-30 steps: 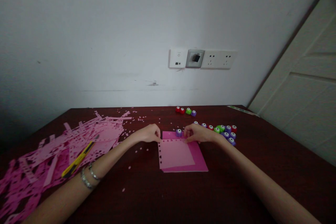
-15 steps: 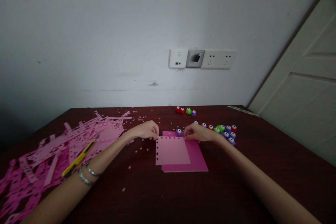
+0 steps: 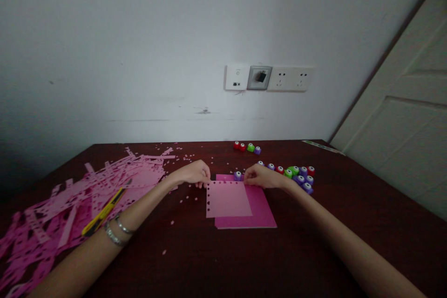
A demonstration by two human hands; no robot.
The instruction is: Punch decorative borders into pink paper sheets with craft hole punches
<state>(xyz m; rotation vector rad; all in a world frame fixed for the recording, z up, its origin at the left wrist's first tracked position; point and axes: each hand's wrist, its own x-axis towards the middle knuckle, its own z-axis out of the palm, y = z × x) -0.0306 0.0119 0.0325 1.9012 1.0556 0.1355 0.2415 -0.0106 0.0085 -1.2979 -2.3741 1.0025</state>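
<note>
A light pink sheet of paper (image 3: 228, 200) with punched shapes along its far and left edges lies over a stack of darker pink paper (image 3: 261, 207). My left hand (image 3: 197, 173) pinches the sheet's far left corner. At its far right corner, my right hand (image 3: 260, 176) has its fingers closed on the edge. Between the hands, a small purple craft punch (image 3: 238, 176) stands at the far edge of the stack.
On the left lies a heap of punched pink paper strips (image 3: 115, 181) with a yellow utility knife (image 3: 104, 212) on it. Several colourful craft punches (image 3: 293, 171) stand beyond my right hand, others (image 3: 242, 147) near the wall. Tiny paper cutouts (image 3: 186, 199) are scattered about.
The light pink sheet has shifted very slightly to the left and away from me. Both hands keep their hold on its far corners.
</note>
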